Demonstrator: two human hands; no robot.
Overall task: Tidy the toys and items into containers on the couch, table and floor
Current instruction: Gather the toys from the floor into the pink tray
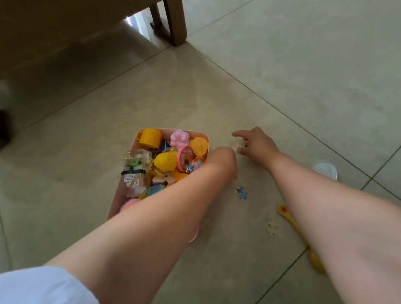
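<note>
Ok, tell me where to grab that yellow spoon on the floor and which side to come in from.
Take the yellow spoon by its slim handle just below the round bowl end, the only part clear of the right forearm. It lies flat on the tile floor, so come straight down from above and pinch across the handle's width. The right hand is nearest, though it looks occupied with a pale puzzle piece.

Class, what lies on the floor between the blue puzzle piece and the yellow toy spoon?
Head view: only bare floor tile between blue puzzle piece and yellow toy spoon.
</note>
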